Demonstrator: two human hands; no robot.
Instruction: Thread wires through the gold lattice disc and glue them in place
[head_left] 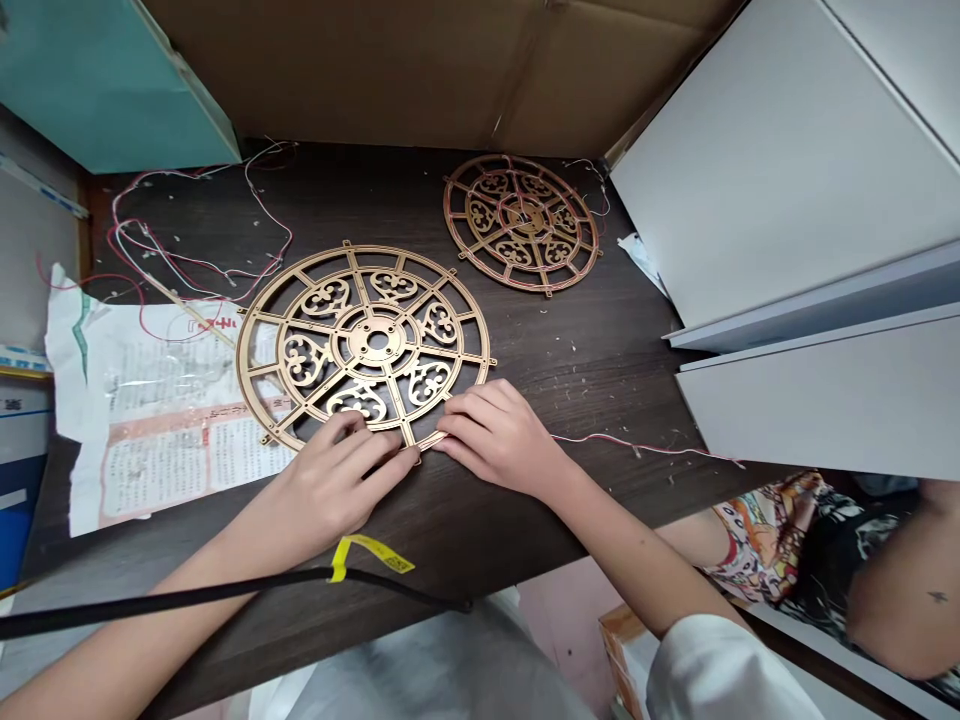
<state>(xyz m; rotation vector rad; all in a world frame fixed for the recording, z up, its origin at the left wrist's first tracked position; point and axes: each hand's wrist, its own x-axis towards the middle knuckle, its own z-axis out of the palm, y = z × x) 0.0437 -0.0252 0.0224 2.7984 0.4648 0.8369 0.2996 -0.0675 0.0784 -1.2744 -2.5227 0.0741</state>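
A round wooden openwork panel [379, 341], with spokes and curled cut-outs, lies in front of me, its left part over printed paper. My left hand [334, 475] is closed on its near rim, fingers bent over the wood, thumb mostly hidden. At the rim's near right, my right hand [499, 440] pinches a thin red-and-white wire [637, 447] against the edge. From under that hand the wire trails right across the table. Farther back lies a second, similar wooden panel [523, 222], with reddish wire along its rings and spokes.
Loose red and white wires [202, 265] tangle at the back left, beside the printed paper [165, 430]. Cardboard [420, 70] stands behind, white boxes [795, 180] on the right. A black cable [187, 597] with a yellow tag crosses in front. Another person's arm [900, 590] shows lower right.
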